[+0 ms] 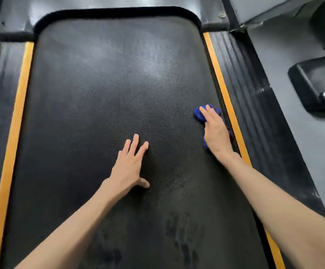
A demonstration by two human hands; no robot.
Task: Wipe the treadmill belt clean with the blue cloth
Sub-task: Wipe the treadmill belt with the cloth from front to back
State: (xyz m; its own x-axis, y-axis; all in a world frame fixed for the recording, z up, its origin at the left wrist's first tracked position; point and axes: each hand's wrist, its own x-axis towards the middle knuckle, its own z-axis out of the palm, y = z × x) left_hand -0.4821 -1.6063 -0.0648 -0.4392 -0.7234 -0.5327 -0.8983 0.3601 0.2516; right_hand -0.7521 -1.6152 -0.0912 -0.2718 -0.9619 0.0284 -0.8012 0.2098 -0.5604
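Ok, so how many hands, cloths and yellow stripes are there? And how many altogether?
Hands: 2, the left hand and the right hand
Cloths: 1, the blue cloth
Yellow stripes: 2, the left stripe and the right stripe
Total: 5

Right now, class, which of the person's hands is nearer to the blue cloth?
Right. The right hand presses on the blue cloth; the left hand rests flat on the belt to its left, not touching it.

both hands (130, 165) (215, 131) flat, fingers straight
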